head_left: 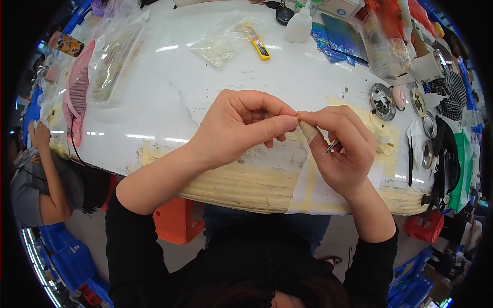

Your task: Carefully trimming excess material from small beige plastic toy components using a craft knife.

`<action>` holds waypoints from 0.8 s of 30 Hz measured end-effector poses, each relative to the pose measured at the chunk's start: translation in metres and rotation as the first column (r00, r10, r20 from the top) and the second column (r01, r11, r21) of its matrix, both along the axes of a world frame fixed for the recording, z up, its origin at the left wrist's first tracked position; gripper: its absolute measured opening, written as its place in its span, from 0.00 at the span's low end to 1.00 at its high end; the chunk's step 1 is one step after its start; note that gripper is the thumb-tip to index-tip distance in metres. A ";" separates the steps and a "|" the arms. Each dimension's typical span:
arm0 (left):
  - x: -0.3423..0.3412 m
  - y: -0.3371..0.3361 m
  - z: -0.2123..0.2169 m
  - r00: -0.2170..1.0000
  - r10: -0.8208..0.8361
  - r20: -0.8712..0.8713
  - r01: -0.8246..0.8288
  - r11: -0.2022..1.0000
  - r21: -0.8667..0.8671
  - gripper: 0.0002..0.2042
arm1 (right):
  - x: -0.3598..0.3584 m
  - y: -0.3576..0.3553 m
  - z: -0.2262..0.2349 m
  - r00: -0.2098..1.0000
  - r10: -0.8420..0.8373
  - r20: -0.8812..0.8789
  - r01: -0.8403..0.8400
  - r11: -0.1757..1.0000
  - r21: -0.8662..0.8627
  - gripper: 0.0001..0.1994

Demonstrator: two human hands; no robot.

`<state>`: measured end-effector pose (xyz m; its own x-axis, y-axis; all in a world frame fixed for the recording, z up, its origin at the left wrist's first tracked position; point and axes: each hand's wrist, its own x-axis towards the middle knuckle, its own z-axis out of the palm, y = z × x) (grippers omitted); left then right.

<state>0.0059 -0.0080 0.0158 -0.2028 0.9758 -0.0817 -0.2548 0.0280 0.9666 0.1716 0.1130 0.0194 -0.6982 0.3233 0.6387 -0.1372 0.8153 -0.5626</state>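
My left hand (241, 120) and my right hand (344, 146) meet over the near part of the table, thumb and forefinger of each pinched together. Between the fingertips is a tiny gold-coloured piece (299, 118), mostly hidden, too small to name. My right hand also keeps metal tweezers (331, 147) tucked in its curled fingers, with only a short end showing. A pale covering wraps the right thumb tip. Below the right hand lies a white sheet of paper (321, 192) on the taped table edge.
A clear bag of small pale bits (218, 51), a yellow cutter knife (259, 45) and a white bottle (299, 25) lie farther back. Round metal dishes (382, 101) stand at right. A pink mesh item (78, 92) and plastic tray (115, 64) are left; another person (43, 179) sits there.
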 end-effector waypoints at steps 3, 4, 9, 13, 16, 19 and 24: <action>0.004 -0.002 -0.003 0.990 0.053 -0.131 -0.044 0.997 0.069 0.05 | -0.001 -0.001 -0.001 1.000 0.003 -0.013 -0.003 1.000 0.001 0.18; 0.004 -0.002 -0.005 0.988 0.051 -0.144 -0.038 0.995 0.092 0.05 | -0.001 -0.001 -0.001 1.000 0.002 -0.021 -0.002 1.000 0.006 0.18; 0.004 -0.004 -0.006 0.981 0.049 -0.188 -0.026 0.992 0.124 0.06 | -0.001 -0.002 -0.002 0.999 -0.006 -0.036 0.007 0.999 0.042 0.18; 0.004 -0.003 -0.013 0.936 0.118 -0.331 -0.028 0.964 0.265 0.06 | -0.001 -0.001 0.002 1.000 0.002 0.010 -0.002 0.999 0.032 0.18; 0.003 -0.003 -0.013 0.892 0.185 -0.413 -0.039 0.940 0.338 0.06 | -0.001 -0.001 0.000 0.998 -0.021 0.057 0.022 1.000 -0.015 0.17; 0.002 -0.003 -0.012 0.856 0.229 -0.463 -0.040 0.923 0.382 0.07 | 0.001 -0.001 0.001 0.983 -0.057 0.173 0.062 0.998 -0.025 0.14; 0.002 -0.001 -0.011 0.799 0.258 -0.543 0.021 0.891 0.454 0.07 | 0.002 0.002 -0.008 0.961 -0.153 0.232 0.139 0.987 0.076 0.11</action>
